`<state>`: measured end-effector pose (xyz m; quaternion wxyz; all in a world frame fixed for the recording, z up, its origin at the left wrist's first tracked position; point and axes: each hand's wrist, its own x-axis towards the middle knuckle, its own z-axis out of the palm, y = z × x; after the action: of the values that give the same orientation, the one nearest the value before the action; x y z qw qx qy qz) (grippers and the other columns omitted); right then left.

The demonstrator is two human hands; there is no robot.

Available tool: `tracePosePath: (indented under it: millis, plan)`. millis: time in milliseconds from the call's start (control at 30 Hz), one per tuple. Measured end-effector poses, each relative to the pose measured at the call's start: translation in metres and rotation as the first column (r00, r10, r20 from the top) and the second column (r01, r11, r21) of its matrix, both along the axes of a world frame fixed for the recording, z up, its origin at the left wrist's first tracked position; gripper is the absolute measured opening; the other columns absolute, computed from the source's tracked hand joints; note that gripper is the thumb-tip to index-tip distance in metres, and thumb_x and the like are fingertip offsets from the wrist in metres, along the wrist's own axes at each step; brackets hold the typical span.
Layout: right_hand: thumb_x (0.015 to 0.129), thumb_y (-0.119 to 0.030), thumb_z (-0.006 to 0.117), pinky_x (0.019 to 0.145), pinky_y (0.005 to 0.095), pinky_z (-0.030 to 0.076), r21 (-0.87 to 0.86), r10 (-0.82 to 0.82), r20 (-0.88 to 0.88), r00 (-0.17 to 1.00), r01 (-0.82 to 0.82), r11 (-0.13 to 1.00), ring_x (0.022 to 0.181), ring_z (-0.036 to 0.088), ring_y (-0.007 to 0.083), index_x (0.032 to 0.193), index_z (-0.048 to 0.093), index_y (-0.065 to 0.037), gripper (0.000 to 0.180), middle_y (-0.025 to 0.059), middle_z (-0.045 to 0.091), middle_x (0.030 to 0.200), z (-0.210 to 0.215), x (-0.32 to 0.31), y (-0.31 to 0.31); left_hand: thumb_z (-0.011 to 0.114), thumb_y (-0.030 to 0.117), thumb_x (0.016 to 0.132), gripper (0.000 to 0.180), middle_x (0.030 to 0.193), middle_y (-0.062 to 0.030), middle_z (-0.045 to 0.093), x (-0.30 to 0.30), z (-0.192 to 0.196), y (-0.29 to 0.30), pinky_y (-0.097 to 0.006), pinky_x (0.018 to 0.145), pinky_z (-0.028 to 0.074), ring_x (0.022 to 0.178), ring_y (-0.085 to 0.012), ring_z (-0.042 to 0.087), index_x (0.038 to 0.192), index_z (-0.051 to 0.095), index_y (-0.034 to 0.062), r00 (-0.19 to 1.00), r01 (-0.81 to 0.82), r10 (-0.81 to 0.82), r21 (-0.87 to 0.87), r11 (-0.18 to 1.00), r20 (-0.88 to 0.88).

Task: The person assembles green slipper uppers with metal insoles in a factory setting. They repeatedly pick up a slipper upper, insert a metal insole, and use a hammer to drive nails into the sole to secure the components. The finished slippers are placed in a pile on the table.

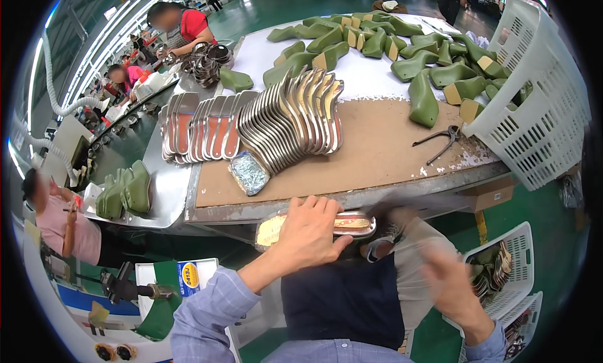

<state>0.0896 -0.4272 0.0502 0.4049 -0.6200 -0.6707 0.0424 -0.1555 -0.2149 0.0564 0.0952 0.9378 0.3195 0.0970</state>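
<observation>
My left hand (308,231) is wrapped over a silver-rimmed shoe sole (270,231), fingers across its middle and thumb along its near side. The sole lies bottom up by the table's front edge, with a cream heel part and a reddish strip showing; what is under it is hidden. My right hand (447,275), smeared by motion, is raised to the right above my lap. It grips what looks like a hammer, whose dark blurred head (402,204) swings near the toe of the sole. A clear packet of small silvery nails (250,173) lies just beyond my left hand.
Silver-rimmed soles (289,121) stand stacked on the table (377,137). Many green shoe lasts (424,99) cover its far side. Pincers (438,143) lie right, by a white basket (534,99). Further baskets (521,256) stand low right. Co-workers sit at the left (69,231) and beyond (191,30).
</observation>
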Motion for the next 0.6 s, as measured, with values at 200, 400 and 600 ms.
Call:
tracePosePath:
  millis: [200,400,600]
  plan:
    - [0.094,-0.002,0.068,0.082,0.0318,0.055,0.044,-0.056,-0.022,0.998,0.057,0.997,0.092,0.067,0.0261,0.141,0.046,-0.002,0.052,0.0127,0.059,0.117,0.030,-0.005,0.010,0.077,0.043,0.079,0.054,0.101,-0.0115,0.065,-0.006,-0.003,-0.001,-0.042,0.087,0.039,0.100,-0.0289,0.060,0.113,0.064,0.0043,1.000,-0.007,0.007,0.008,1.000,0.022]
    - [0.091,-0.003,0.071,0.068,0.0325,0.052,0.143,-0.032,0.020,0.999,0.029,0.989,0.075,0.064,0.0235,0.136,0.054,-0.005,0.048,0.0111,0.060,0.096,0.016,0.001,0.002,0.078,0.044,0.079,0.056,0.103,-0.0124,0.066,0.000,0.002,-0.003,-0.043,0.089,0.040,0.102,-0.0288,0.061,0.117,0.064,0.0047,0.999,0.005,-0.006,-0.019,1.000,-0.048]
    - [0.088,-0.009,0.070,0.051,0.0438,0.047,0.035,-0.150,0.374,0.915,0.148,0.988,0.059,0.060,0.0317,0.140,0.059,-0.024,0.054,0.0112,0.057,0.075,-0.015,0.003,0.095,0.083,0.040,0.070,0.077,0.101,-0.0148,0.066,0.003,-0.023,0.002,-0.043,0.079,0.047,0.094,-0.0302,0.066,0.131,0.055,0.0023,0.984,0.136,-0.128,0.052,0.989,-0.127]
